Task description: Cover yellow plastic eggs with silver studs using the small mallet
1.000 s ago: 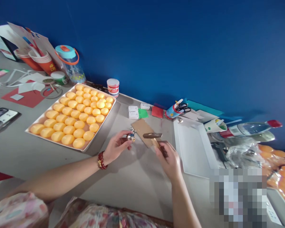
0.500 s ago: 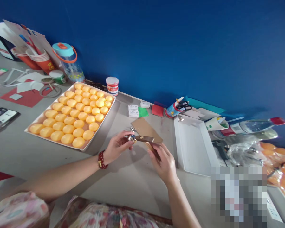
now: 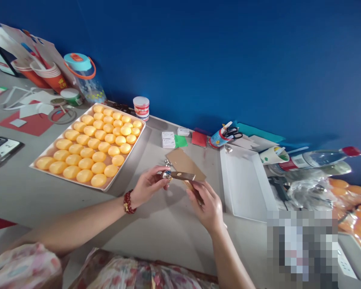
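My left hand (image 3: 148, 186), with a red bead bracelet at the wrist, pinches a small shiny metal bell (image 3: 166, 175) just above the grey table (image 3: 156, 224). My right hand (image 3: 207, 204) grips the wooden handle of a small hammer (image 3: 184, 177), whose dark head lies against the bell. A brown cardboard piece (image 3: 186, 163) lies on the table just behind both hands. A few more small bells (image 3: 167, 162) sit by its left edge.
A white tray (image 3: 41, 154) of several orange half-shells lies to the left. An empty white tray (image 3: 245, 184) stands to the right, with bottles (image 3: 314, 159) and bagged orange shells (image 3: 353, 208) beyond. Cups, a scissors cup (image 3: 221, 138), small boxes and paper scraps line the blue wall.
The hammer head, held a little apart to the right of the bell one second ago, has come left against it. My right hand shifted left too. Little has moved in the last half second.
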`<action>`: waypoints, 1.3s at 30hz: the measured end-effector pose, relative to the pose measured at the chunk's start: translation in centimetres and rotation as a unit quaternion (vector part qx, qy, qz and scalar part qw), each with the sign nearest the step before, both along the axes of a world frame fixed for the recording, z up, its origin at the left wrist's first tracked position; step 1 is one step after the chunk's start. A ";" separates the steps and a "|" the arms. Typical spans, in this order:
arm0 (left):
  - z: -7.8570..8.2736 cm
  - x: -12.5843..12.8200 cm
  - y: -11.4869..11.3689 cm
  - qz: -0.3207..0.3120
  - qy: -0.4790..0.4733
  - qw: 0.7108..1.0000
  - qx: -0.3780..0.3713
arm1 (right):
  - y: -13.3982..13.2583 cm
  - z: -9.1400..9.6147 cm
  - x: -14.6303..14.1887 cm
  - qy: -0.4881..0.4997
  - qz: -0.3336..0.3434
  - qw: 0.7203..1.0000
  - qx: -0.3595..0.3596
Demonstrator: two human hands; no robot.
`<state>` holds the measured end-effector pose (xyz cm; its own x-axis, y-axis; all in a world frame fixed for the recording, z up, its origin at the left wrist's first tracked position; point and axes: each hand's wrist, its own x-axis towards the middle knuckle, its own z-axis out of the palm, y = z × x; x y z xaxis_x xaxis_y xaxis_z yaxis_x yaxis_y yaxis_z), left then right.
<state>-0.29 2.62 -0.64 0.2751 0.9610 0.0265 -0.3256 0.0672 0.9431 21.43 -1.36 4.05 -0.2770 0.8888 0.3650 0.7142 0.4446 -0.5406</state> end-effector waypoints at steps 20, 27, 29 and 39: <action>-0.3 -0.7 -0.4 -0.037 -0.050 0.998 -0.009 | 1.5 -2.0 2.0 -0.131 -0.178 0.975 -0.014; -0.4 -0.7 -0.5 -0.065 -0.068 0.996 0.008 | 2.0 -3.6 2.3 -0.207 -0.149 0.966 -0.047; -0.4 -0.7 -0.5 -0.073 -0.082 0.994 0.011 | 2.0 -3.2 2.1 -0.197 -0.143 0.969 -0.032; 0.9 -0.1 -1.8 -0.231 -0.156 0.952 -0.125 | -0.3 -1.1 -2.3 0.029 0.078 0.997 0.001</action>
